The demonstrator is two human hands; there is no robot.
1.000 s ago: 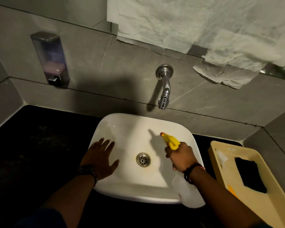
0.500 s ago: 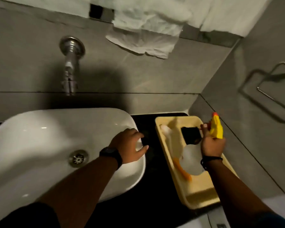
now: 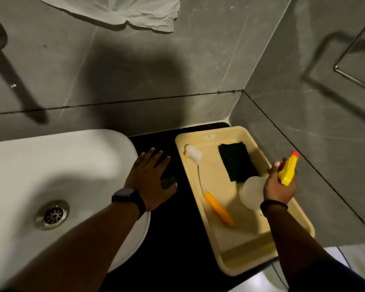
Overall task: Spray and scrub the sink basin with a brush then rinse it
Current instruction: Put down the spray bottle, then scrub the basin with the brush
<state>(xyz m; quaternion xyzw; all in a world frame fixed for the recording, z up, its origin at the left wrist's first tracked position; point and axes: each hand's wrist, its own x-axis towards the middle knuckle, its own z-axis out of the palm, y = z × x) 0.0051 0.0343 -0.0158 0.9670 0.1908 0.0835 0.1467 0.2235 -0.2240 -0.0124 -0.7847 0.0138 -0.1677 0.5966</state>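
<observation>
Left hand reaches forward flat, fingers spread; right hand raised, fingers curled closed.

Dim, wide-angle bending at edges; head shadow on wall, slight blur

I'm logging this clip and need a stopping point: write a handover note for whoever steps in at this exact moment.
Right hand: grip closed on the spray bottle, yellow trigger head up, held over the beige tray.
Left hand: open, flat, empty, at the right rim of the sink, fingers over the black counter.
Brush: lying in the tray, bristles toward the wall, orange handle toward you. A dark green scrub pad lies beside it.
Done: no spray shows on the basin.
Left: put down the bottle, take the brush, scrub the basin, rinse.
</observation>
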